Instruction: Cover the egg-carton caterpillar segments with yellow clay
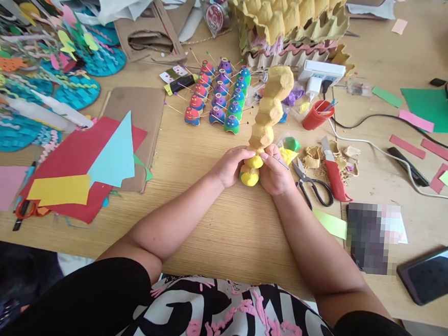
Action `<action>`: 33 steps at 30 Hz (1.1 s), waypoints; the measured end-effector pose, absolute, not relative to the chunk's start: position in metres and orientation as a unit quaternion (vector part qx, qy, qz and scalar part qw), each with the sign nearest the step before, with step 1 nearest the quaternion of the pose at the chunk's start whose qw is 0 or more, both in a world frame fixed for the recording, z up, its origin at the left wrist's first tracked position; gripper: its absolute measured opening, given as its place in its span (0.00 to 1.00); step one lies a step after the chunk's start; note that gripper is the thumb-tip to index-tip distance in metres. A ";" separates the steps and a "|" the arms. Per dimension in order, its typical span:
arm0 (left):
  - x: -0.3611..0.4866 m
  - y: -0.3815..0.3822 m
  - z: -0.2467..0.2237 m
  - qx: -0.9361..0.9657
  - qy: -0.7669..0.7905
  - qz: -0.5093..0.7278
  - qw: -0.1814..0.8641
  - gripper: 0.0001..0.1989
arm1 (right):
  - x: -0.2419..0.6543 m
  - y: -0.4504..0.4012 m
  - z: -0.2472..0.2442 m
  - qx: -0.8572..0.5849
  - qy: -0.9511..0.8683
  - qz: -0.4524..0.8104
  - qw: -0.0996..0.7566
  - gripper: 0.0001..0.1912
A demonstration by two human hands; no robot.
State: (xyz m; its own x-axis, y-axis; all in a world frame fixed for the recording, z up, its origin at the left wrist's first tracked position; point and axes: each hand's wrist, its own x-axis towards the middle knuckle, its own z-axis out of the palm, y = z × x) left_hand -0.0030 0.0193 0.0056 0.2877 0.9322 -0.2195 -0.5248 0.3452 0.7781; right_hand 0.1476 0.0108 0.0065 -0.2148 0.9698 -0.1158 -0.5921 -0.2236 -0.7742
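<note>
Tabletop (204, 233) spreads between carton strip (268, 112) and near edge (49, 248).

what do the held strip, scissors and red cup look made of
Strip: probably moulded paper pulp, matte and rough, bumpy like the egg trays.
Scissors: likely metal blades, by their grey sheen; black handles, smooth, perhaps plastic.
Red cup: probably plastic, smooth and evenly coloured.

Through my feed I make out rough, matt pulp in the strip (268, 112), smooth wood in the bench (188, 237), metal in the scissors (302, 177), plastic in the cup (313, 118), glossy black on the phone (433, 275).
</note>
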 end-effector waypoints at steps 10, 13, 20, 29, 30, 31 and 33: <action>-0.003 0.017 0.010 0.316 0.346 0.485 0.738 0.19 | 0.147 0.012 0.005 -0.316 -0.313 0.711 0.545 0.38; -0.004 0.017 0.011 0.313 0.345 0.476 0.746 0.21 | 0.146 0.011 0.006 -0.316 -0.306 0.712 0.548 0.38; -0.006 0.018 0.006 0.301 0.344 0.479 0.750 0.16 | 0.146 0.011 0.006 -0.309 -0.300 0.712 0.554 0.37; 0.001 0.019 0.010 0.249 0.363 0.481 0.759 0.16 | 0.142 0.015 -0.007 -0.316 -0.256 0.691 0.598 0.28; 0.002 0.020 0.010 0.236 0.363 0.483 0.761 0.16 | 0.142 0.016 -0.009 -0.314 -0.247 0.690 0.604 0.27; 0.004 0.020 0.011 0.226 0.362 0.488 0.762 0.16 | 0.141 0.017 -0.010 -0.312 -0.238 0.690 0.609 0.28; 0.008 0.022 0.010 0.221 0.367 0.500 0.753 0.14 | 0.141 0.019 -0.012 -0.315 -0.228 0.684 0.617 0.30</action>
State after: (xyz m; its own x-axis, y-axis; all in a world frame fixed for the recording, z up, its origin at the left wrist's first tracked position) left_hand 0.0081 0.0216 0.0097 0.2310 0.9150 -0.3309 -0.5908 0.4021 0.6995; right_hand 0.1409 0.0189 -0.0122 -0.0399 0.9880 -0.1494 -0.7000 -0.1343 -0.7014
